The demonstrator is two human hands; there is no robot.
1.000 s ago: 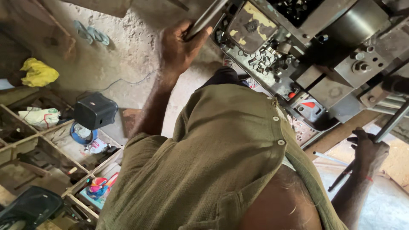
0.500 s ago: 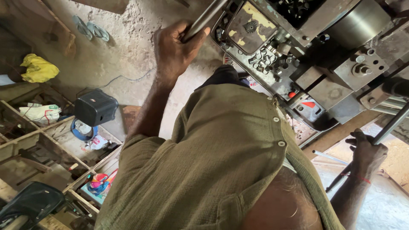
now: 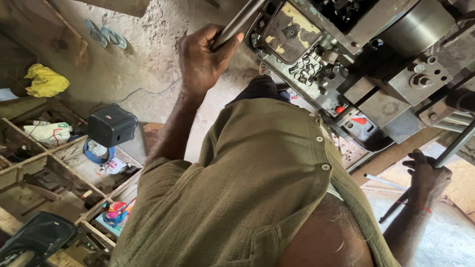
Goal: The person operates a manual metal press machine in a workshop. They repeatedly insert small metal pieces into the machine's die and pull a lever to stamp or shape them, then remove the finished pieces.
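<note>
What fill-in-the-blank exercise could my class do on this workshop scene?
1. The upper hand, gripping the grey bar, is the person's ___.
2. The lower hand, gripping the dark rod, is the person's ___.
3. The crumpled cloth by the wall is ___.
Missing words: left; right; yellow.

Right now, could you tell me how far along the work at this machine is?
Done: small metal pieces already lie on the machine's tray. In hand: the left hand grips a steel bar, the right hand a dark rod beside the machine. Left: the pictures show no stock of unworked pieces, so I cannot tell.
</note>
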